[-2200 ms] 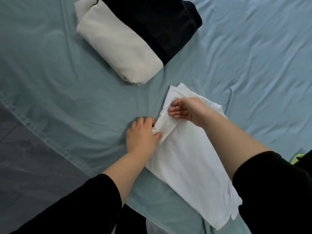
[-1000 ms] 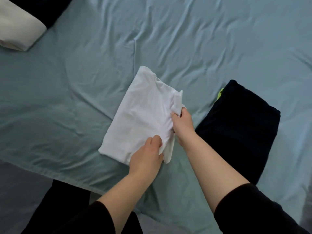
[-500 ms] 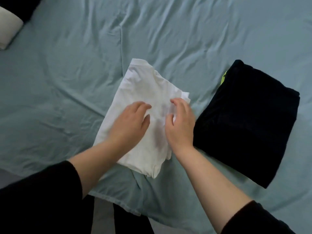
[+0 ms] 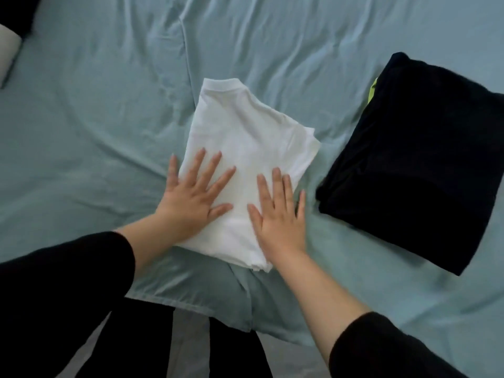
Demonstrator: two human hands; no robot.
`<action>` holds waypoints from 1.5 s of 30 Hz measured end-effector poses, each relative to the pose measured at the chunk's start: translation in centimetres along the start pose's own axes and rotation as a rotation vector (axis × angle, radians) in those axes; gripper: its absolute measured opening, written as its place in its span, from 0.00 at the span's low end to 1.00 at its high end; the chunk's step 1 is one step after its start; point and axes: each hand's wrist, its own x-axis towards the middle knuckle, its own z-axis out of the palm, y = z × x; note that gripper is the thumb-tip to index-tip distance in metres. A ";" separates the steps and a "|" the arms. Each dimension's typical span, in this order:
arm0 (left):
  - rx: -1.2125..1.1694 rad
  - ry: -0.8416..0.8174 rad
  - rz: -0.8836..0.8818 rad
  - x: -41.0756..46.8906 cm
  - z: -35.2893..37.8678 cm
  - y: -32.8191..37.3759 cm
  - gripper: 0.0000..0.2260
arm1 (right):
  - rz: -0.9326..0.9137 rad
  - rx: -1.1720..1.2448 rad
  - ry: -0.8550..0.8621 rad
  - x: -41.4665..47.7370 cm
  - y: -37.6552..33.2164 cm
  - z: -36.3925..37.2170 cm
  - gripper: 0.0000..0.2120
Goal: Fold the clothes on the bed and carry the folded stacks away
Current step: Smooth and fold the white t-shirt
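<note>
A folded white shirt (image 4: pixel 245 137) lies on the light blue bed sheet (image 4: pixel 109 132) near the bed's front edge. My left hand (image 4: pixel 193 197) presses flat on the shirt's near left part, fingers spread and straight. My right hand (image 4: pixel 281 214) lies flat on its near right part, fingers straight too. To the right sits a folded black stack (image 4: pixel 414 159) with a strip of yellow-green cloth (image 4: pixel 372 94) showing at its left edge.
A cream and black folded pile (image 4: pixel 8 47) pokes in at the far left edge. The bed's front edge (image 4: pixel 196 306) runs below my arms, with grey floor (image 4: pixel 188 347) and my dark legs beneath it.
Both hands let go of the shirt's folded edge and now lie flat on it with fingers spread. The view shifted right, so the black stack came in and the cream pile slid out left.
</note>
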 end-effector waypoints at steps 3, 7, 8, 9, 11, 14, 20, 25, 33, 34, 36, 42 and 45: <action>0.036 -0.183 0.034 -5.7 0.6 -0.7 0.34 | 0.028 -0.014 -0.073 -6.6 0.8 1.1 0.32; -0.132 -0.291 -0.123 -5.6 -1.4 -0.5 0.38 | 0.114 0.307 -0.145 -8.1 0.8 0.1 0.35; -0.264 -0.223 -0.247 -5.1 -2.2 0.1 0.39 | 0.246 0.534 -0.063 -7.6 0.6 -0.5 0.36; -0.407 -0.123 -0.404 -4.5 -2.7 0.7 0.41 | 0.435 0.747 0.042 -6.7 0.5 -1.2 0.35; -0.700 -0.009 -0.714 -3.0 -3.8 1.5 0.39 | 0.770 1.047 0.092 -4.3 0.2 -2.7 0.28; -1.069 0.000 -0.937 -1.0 -4.6 2.3 0.27 | 0.894 1.248 -0.052 -1.2 -0.5 -3.7 0.16; -1.528 0.054 -0.959 0.0 -7.1 0.5 0.03 | 0.859 1.554 -0.185 1.4 -4.2 -7.2 0.06; -1.822 0.000 -0.842 -0.5 -11.7 -6.3 0.05 | 0.721 1.580 -0.180 3.2 -10.1 -10.4 0.07; -1.823 0.012 -0.727 -1.7 -19.5 -23.3 0.06 | 0.609 1.646 -0.131 10.5 -26.3 -13.0 0.07; -1.803 0.020 -0.705 -1.7 -20.5 -25.4 0.06 | 0.600 1.642 -0.123 11.8 -28.3 -13.4 0.07; -1.761 0.041 -0.657 -1.5 -22.5 -29.5 0.06 | 0.564 1.639 -0.111 14.2 -32.0 -14.3 0.07; -1.655 0.153 -0.493 -0.9 -27.5 -40.9 0.05 | 0.412 1.722 -0.071 21.2 -40.4 -15.7 0.07; -1.581 0.215 -0.481 -0.6 -27.1 -45.7 0.04 | 0.406 1.704 -0.079 24.5 -43.4 -13.5 0.08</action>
